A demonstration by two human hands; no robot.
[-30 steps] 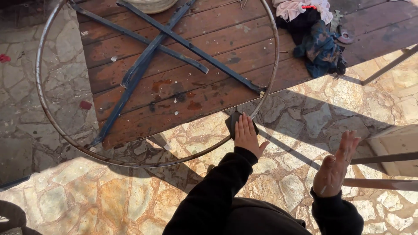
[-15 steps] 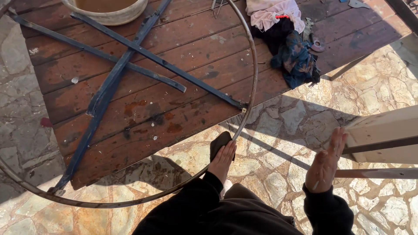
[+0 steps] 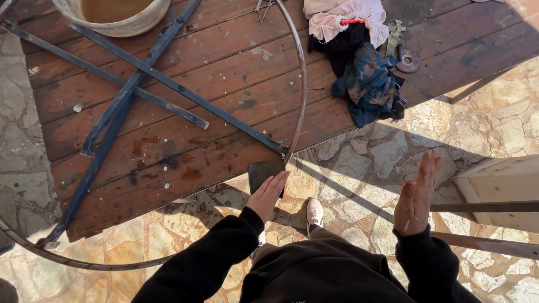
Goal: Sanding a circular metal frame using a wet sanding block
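My left hand (image 3: pixel 267 196) holds a dark flat phone-like slab (image 3: pixel 265 171) against the near edge of a reddish wooden table (image 3: pixel 236 84), right beside a large round metal ring (image 3: pixel 301 78) with dark blue crossed bars (image 3: pixel 163 84) lying on the boards. My right hand (image 3: pixel 416 196) hovers open over the stone floor, fingers spread, holding nothing. Both arms wear black sleeves.
A pile of pink, black and blue cloths (image 3: pixel 353 50) lies at the table's far right, with a wrench and a disc (image 3: pixel 406 60) beside it. A pale basin (image 3: pixel 115 14) stands at the far left. A white shoe (image 3: pixel 314 213) rests on stone paving; pale beams (image 3: pixel 499 191) lie right.
The view has shifted so the table and ring sit further left and closer. My left hand stays on the dark slab at the table edge; my right hand has lifted slightly.
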